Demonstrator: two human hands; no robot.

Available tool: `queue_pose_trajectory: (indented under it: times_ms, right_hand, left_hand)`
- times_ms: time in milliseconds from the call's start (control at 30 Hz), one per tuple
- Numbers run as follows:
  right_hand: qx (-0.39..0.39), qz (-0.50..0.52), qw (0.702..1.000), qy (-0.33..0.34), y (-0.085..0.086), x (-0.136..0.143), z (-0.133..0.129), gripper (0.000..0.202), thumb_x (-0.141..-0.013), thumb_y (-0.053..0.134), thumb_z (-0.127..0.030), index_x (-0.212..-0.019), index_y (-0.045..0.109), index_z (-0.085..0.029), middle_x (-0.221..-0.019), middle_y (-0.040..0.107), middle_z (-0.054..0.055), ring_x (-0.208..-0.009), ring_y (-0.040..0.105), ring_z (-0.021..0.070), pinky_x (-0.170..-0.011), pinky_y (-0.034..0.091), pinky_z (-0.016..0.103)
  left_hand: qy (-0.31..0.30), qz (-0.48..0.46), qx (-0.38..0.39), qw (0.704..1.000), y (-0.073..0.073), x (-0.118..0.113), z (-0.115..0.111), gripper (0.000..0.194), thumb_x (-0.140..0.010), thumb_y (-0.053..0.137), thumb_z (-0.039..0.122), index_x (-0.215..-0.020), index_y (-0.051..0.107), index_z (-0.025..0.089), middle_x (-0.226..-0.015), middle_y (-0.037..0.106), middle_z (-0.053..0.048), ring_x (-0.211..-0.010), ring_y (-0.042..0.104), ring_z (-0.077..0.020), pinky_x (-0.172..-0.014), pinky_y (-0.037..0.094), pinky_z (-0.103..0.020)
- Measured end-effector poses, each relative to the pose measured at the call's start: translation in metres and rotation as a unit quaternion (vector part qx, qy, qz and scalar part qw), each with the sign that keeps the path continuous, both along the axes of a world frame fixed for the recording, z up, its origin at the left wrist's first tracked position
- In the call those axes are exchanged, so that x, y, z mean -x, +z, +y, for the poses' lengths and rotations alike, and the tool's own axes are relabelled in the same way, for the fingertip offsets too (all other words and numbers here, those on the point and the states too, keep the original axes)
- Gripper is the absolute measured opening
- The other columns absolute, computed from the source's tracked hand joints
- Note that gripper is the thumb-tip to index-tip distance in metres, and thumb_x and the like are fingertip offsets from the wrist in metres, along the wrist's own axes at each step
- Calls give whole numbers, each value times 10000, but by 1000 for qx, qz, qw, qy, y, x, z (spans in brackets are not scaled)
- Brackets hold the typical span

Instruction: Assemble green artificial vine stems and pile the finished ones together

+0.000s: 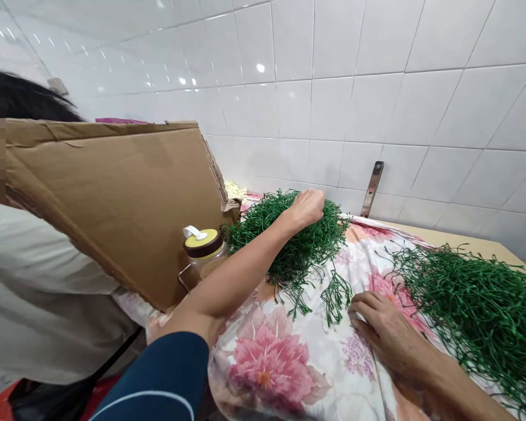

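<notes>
A heaped pile of thin green plastic-looking stems [284, 251] lies on the flowered cloth [333, 374]. My left hand [307, 207] is closed in a fist at the top of this pile; whatever its fingers hold is hidden. A small separate bunch of the same green stems [335, 297] rests on the cloth in front of the pile. Just right of that bunch, my right hand [377, 320] is low over the cloth with its fingers curled together. I cannot make out anything between them. To its right spreads a second large pile of green stems [486, 310].
A big cardboard sheet [127, 199] stands at the left, with a person in a pale shirt [39, 286] behind it. Beside it is a clear jug with a yellow-and-brown lid [204, 244]. A metal bracket [372, 188] leans at the white tiled wall [333, 111].
</notes>
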State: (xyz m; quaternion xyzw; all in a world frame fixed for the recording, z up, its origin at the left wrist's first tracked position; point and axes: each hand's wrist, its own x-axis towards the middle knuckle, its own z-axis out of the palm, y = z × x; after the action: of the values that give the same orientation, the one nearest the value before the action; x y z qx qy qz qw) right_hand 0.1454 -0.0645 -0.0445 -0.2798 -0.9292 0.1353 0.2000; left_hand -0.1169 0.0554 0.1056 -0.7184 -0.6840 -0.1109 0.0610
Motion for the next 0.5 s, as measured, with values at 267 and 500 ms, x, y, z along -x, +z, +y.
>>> queue_pose_trajectory:
  times_ms: [267, 500]
  right_hand:
    - [6, -1, 1000, 8, -2, -3, 1, 159, -1016, 486, -190, -1035, 644, -202, -1150, 639, 106, -1057, 585, 246, -917, 521, 440]
    - [27, 4, 1000, 8, 2, -3, 0, 137, -1014, 482, -170, -991, 614, -193, -1156, 629, 110, -1064, 567, 246, -914, 508, 442]
  left_hand:
    - [87, -18, 22, 996, -16, 7, 33, 350, -712, 688, 136, -1051, 767, 94, -1112, 734, -244, -1096, 690, -352, -901, 547, -389]
    - [63, -111, -151, 980, 30, 41, 14, 284, -795, 613, 228, -1015, 792, 204, -975, 775, -110, -994, 689, -276, -933, 513, -391]
